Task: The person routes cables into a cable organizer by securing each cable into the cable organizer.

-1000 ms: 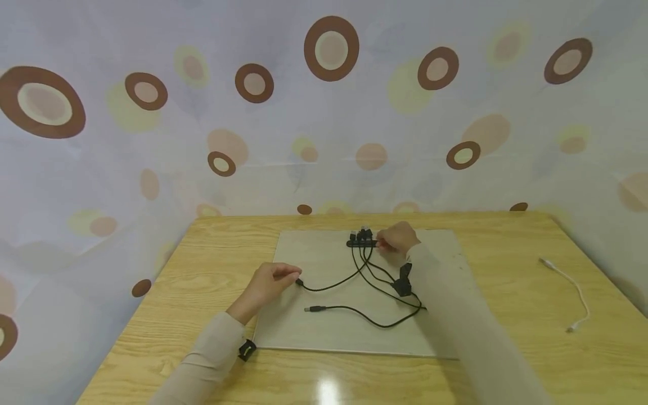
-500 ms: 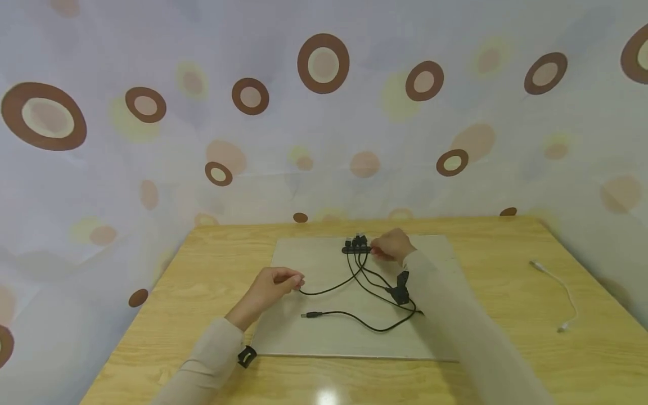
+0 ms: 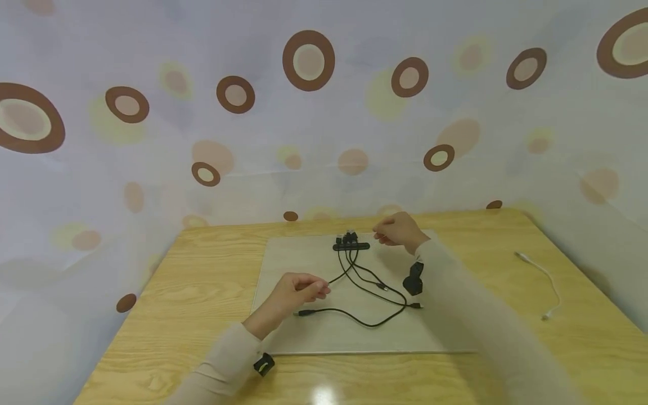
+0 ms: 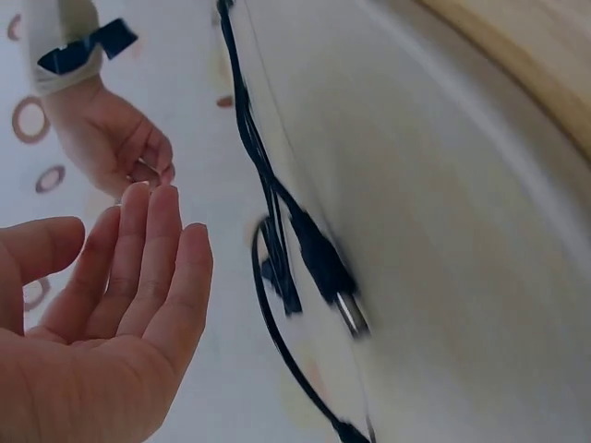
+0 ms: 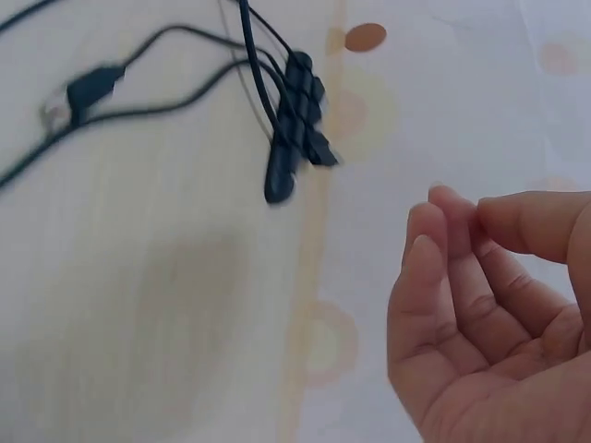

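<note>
A black cable holder strip [image 3: 364,246] lies toward the back of the white board [image 3: 324,337], several black cables [image 3: 361,320] running through its slots. Their plug heads cluster behind the strip. To the right of it my right hand [image 3: 400,229] hovers, fingers loosely bent and thumb tip meeting them; nothing shows in its grasp in the right wrist view. My left hand [image 3: 291,295] is over the board's left side, close by one cable's free end. The left wrist view shows that palm bare, thumb apart from the fingers, with a metal-tipped plug [image 4: 332,277] beside it.
One cable's plug [image 3: 305,312] points left near the front of the board, and another plug [image 3: 416,305] lies at its right. A white cable [image 3: 552,281] lies on the wooden table [image 3: 202,270] at right. A patterned cloth [image 3: 354,112] hangs behind.
My right hand has left the strip, moving up and right. My left hand, earlier at the cable's end, has moved right and no longer pinches it. The head view has shifted slightly.
</note>
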Demonstrator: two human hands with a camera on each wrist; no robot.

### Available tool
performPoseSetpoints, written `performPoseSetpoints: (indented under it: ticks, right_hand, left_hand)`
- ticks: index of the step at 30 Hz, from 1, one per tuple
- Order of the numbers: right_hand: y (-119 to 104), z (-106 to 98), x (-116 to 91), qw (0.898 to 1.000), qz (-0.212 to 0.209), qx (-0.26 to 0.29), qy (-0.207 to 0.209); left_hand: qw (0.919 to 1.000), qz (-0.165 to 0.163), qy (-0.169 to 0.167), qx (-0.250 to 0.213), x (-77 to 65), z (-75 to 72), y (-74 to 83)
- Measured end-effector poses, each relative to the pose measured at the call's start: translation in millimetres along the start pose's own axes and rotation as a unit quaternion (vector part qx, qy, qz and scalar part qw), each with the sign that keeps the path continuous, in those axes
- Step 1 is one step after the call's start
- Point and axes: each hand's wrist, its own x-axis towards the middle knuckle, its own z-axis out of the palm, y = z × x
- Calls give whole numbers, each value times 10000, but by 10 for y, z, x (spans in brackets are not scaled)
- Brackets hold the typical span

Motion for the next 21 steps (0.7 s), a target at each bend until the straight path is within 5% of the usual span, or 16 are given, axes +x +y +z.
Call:
performPoseSetpoints:
  ticks: [14,21]
  right_hand:
    - [552,-1414,-575,9976,-23,-382,572]
    - [1010,-1906,-744,9816,214,-1309,1372]
  left_hand:
    - [9955,270,-484,-773,2,438,286]
    - [9885,251,-870,-1215,59,606,103]
